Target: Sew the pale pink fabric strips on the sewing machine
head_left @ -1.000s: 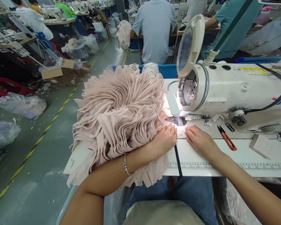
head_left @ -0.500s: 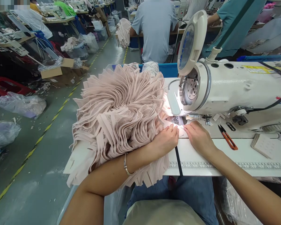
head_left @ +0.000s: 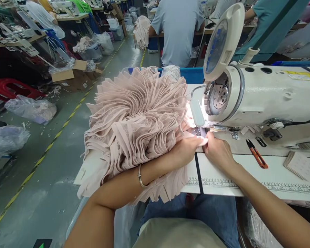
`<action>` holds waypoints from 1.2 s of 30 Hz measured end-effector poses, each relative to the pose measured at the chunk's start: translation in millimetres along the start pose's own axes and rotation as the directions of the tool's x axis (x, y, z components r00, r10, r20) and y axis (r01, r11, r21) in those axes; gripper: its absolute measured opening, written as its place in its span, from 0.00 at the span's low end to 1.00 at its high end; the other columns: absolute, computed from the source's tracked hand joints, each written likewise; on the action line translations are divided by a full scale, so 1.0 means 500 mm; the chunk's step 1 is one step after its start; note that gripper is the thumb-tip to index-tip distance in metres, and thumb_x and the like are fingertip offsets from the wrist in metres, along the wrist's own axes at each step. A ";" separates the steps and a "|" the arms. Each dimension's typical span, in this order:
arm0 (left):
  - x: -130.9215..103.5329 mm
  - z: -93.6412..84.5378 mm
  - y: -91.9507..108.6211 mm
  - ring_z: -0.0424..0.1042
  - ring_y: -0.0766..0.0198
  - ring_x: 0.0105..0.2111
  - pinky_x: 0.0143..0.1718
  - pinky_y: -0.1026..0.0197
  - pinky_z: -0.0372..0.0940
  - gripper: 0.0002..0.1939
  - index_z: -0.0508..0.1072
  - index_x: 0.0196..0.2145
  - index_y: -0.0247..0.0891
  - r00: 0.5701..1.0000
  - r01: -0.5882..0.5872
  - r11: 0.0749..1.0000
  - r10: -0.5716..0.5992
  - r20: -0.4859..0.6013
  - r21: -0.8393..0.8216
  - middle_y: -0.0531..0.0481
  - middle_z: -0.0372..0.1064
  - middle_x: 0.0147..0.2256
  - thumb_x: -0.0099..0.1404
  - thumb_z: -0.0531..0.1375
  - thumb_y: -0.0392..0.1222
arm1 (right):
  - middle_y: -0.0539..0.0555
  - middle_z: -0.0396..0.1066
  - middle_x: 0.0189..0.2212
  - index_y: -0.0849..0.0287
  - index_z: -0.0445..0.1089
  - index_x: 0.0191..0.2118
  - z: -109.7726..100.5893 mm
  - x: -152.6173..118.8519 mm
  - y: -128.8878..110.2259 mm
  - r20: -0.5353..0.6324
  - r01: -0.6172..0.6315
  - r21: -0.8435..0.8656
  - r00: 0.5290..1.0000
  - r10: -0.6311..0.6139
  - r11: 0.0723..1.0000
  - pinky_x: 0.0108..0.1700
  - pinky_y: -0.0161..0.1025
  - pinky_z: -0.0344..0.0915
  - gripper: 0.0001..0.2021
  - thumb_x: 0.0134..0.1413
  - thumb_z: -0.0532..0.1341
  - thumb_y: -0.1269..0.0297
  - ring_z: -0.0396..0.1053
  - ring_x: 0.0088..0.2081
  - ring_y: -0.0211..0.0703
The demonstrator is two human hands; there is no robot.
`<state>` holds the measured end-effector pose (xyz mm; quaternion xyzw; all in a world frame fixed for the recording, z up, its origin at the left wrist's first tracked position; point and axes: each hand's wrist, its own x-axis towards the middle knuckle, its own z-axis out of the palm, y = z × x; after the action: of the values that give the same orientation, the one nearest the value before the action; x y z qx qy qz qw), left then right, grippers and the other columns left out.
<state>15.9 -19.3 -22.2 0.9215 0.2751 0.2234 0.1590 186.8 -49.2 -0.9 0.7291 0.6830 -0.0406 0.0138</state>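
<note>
Many pale pink fabric strips point(head_left: 136, 117), fanned, stacked

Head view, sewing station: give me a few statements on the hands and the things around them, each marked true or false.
1. Both hands meet at the fabric piece under the sewing machine. True.
2. The left hand rests against the pink fabric pile. True.
3. The right hand holds the orange thread snips. False: the snips lie on the table, apart from the hand.
4. The bracelet is on the right wrist. False: it is on the left.
</note>
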 end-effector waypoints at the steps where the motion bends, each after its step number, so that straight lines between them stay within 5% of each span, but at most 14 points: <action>1: -0.003 -0.003 0.004 0.69 0.60 0.62 0.62 0.54 0.68 0.23 0.70 0.58 0.32 0.998 -0.054 0.998 0.053 0.042 0.034 0.41 0.72 0.59 0.72 0.45 0.24 | 0.54 0.69 0.21 0.58 0.65 0.42 0.006 -0.001 0.005 -0.027 0.023 0.021 0.999 -0.022 1.000 0.28 0.39 0.47 0.09 0.61 0.51 0.63 0.63 0.22 0.47; 6: -0.013 -0.017 0.035 0.65 0.56 0.65 0.67 0.54 0.60 0.23 0.65 0.63 0.23 0.968 -0.185 0.914 0.107 0.225 0.360 0.35 0.67 0.63 0.74 0.46 0.27 | 0.52 0.65 0.17 0.55 0.64 0.36 0.017 -0.001 0.024 -0.156 0.111 0.106 0.983 -0.094 0.988 0.26 0.39 0.46 0.08 0.61 0.49 0.65 0.57 0.18 0.45; 14: -0.014 0.002 0.036 0.63 0.50 0.66 0.65 0.53 0.61 0.23 0.64 0.64 0.23 0.973 -0.190 0.826 0.087 0.212 0.530 0.37 0.66 0.63 0.75 0.47 0.28 | 0.54 0.70 0.22 0.56 0.66 0.40 0.001 -0.002 0.022 -0.039 0.055 0.152 0.998 -0.049 0.987 0.28 0.40 0.51 0.11 0.64 0.47 0.65 0.63 0.22 0.48; 17: -0.006 0.000 0.030 0.68 0.51 0.62 0.62 0.53 0.62 0.20 0.68 0.59 0.24 0.971 -0.214 0.835 0.125 0.204 0.507 0.37 0.70 0.59 0.75 0.47 0.28 | 0.55 0.73 0.27 0.56 0.67 0.42 -0.002 -0.006 0.052 -0.028 0.195 0.288 0.980 -0.196 0.937 0.30 0.42 0.60 0.11 0.67 0.49 0.60 0.68 0.27 0.48; 19: 0.000 -0.002 0.025 0.70 0.53 0.59 0.62 0.54 0.62 0.17 0.71 0.55 0.24 0.967 -0.236 0.848 0.158 0.198 0.475 0.37 0.72 0.56 0.75 0.48 0.27 | 0.59 0.75 0.37 0.57 0.68 0.45 0.004 -0.011 0.077 -0.161 0.396 0.337 0.918 -0.362 0.854 0.39 0.44 0.67 0.13 0.67 0.53 0.54 0.73 0.39 0.51; 22: 0.005 -0.001 0.020 0.70 0.55 0.59 0.65 0.54 0.59 0.16 0.70 0.54 0.23 0.970 -0.236 0.871 0.186 0.156 0.431 0.34 0.72 0.54 0.75 0.49 0.27 | 0.62 0.75 0.50 0.57 0.69 0.55 0.025 -0.018 0.102 -0.395 0.585 0.219 0.785 -0.478 0.781 0.52 0.49 0.68 0.16 0.68 0.55 0.56 0.70 0.51 0.52; 25: 0.003 -0.001 0.022 0.70 0.57 0.56 0.63 0.55 0.60 0.14 0.69 0.52 0.25 0.977 -0.204 0.905 0.163 0.138 0.374 0.36 0.72 0.51 0.75 0.48 0.27 | 0.59 0.76 0.51 0.55 0.69 0.59 0.044 -0.021 0.102 -0.458 0.621 0.103 0.723 -0.517 0.777 0.55 0.50 0.68 0.17 0.69 0.54 0.61 0.71 0.50 0.50; 28: -0.001 -0.007 0.030 0.71 0.57 0.49 0.57 0.55 0.64 0.13 0.69 0.45 0.31 0.995 -0.077 0.928 0.046 0.093 0.364 0.41 0.71 0.46 0.75 0.45 0.28 | 0.59 0.76 0.50 0.56 0.72 0.56 0.047 -0.020 0.085 -0.460 0.595 0.003 0.715 -0.527 0.804 0.52 0.48 0.69 0.16 0.69 0.53 0.61 0.71 0.49 0.51; 31: 0.001 -0.013 0.036 0.71 0.56 0.43 0.48 0.54 0.67 0.14 0.68 0.41 0.33 0.994 0.071 0.894 -0.100 0.042 0.443 0.42 0.70 0.40 0.73 0.45 0.26 | 0.60 0.76 0.43 0.57 0.75 0.51 0.037 -0.019 0.071 -0.431 0.492 -0.115 0.758 -0.490 0.863 0.44 0.46 0.68 0.15 0.68 0.53 0.66 0.70 0.46 0.52; 36: 0.014 0.003 0.043 0.73 0.56 0.42 0.41 0.56 0.68 0.13 0.72 0.40 0.30 0.979 -0.119 0.880 0.026 0.204 0.460 0.41 0.73 0.38 0.72 0.48 0.25 | 0.62 0.78 0.44 0.61 0.74 0.54 0.029 -0.011 0.074 -0.374 0.525 -0.210 0.736 -0.563 0.825 0.48 0.46 0.65 0.20 0.65 0.50 0.76 0.69 0.49 0.52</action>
<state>31.3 -32.6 -12.3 0.9593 0.2697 0.0660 -0.0517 222.9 -58.4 -16.0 0.4870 0.8536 0.1459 -0.1132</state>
